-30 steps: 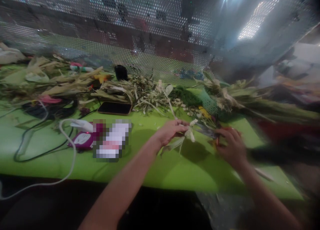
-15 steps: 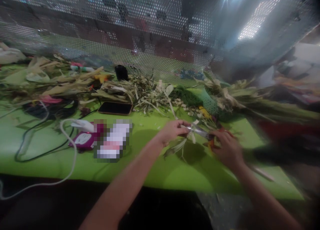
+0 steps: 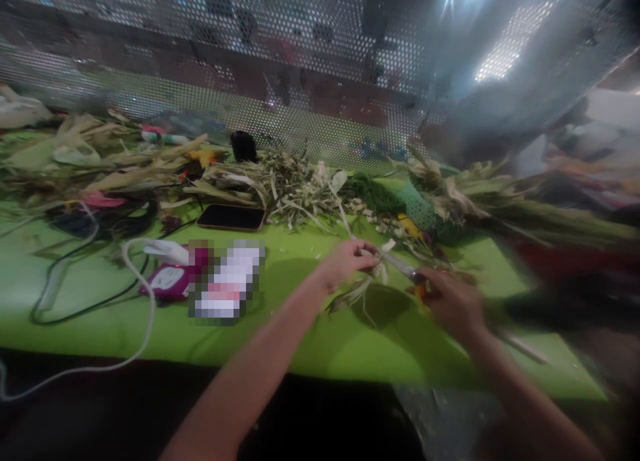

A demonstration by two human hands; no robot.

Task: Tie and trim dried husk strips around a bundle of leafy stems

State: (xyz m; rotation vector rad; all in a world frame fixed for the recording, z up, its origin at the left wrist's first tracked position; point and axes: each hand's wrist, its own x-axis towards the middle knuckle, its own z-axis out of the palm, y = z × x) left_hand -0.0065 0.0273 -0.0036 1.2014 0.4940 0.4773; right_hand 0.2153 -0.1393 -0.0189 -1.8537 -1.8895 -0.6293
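Note:
Between the thumb and fingers of my left hand (image 3: 345, 266) is a pale plant stem (image 3: 346, 221), its upper end reaching toward the far heap. Drooping leaves (image 3: 350, 294) and pale shreds (image 3: 382, 273) hang just beside these fingers. My right hand (image 3: 453, 301) is wrapped round the orange handles of a pair of scissors (image 3: 403, 267). The metal blades point left, at the pale shreds beside my left fingertips. Blur hides whether the blades touch the stem.
Dry leaves (image 3: 150, 174) and cut trimmings (image 3: 300, 187) lie along the back, by a perforated metal screen (image 3: 320, 87). A dark phone (image 3: 231, 217), a pixelated pale item (image 3: 227, 281), a magenta box (image 3: 167, 282) and cables lie left. Green netting (image 3: 417, 207) sits right of centre.
My right hand and the scissors have shifted slightly, and the blades look narrower than before. The pale shreds show more above the blade tips. My left hand has barely moved.

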